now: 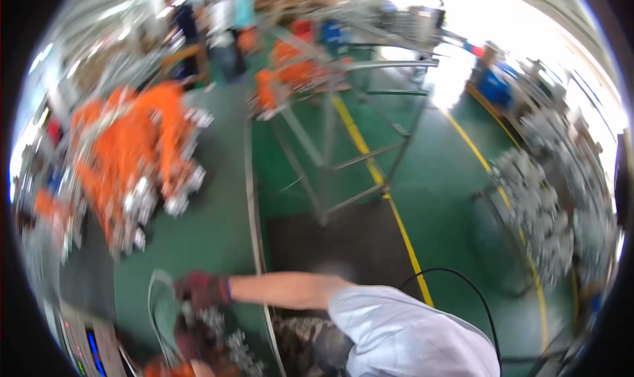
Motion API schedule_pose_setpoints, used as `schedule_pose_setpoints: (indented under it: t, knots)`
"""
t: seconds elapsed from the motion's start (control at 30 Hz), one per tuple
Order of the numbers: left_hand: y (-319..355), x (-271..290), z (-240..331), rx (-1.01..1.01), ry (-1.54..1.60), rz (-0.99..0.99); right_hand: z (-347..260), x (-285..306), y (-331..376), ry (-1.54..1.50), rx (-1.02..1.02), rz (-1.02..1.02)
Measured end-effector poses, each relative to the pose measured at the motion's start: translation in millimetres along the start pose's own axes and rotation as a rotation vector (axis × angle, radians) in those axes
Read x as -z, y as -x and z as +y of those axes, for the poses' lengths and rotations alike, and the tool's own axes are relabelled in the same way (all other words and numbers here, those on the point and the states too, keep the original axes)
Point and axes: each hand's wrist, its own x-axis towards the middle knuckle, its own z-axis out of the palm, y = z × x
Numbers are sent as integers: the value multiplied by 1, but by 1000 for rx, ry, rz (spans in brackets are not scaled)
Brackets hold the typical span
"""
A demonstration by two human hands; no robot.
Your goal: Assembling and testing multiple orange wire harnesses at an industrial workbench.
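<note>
At lower left of frame, gloved hand [203, 290] closed on grey strap [158, 311] above small metal parts [221, 331]; other hand unseen. Probably limp, light; best gripped mid-length.

A factory floor; green flooring [218, 225] with yellow lane lines [370, 162]; metal racks [343, 119]; heaped orange parts [132, 146].

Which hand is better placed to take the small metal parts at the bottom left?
Probably the right: the gloved right hand reaches across and sits just above the metal parts. The left hand is not clearly in view.
</note>
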Motion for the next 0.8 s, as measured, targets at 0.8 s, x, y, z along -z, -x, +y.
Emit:
schedule_pose_setpoints:
  t: [0.8]
  knots:
    - [58,22,-14,-433,-771,232,-83,38,11,95,-464,102]
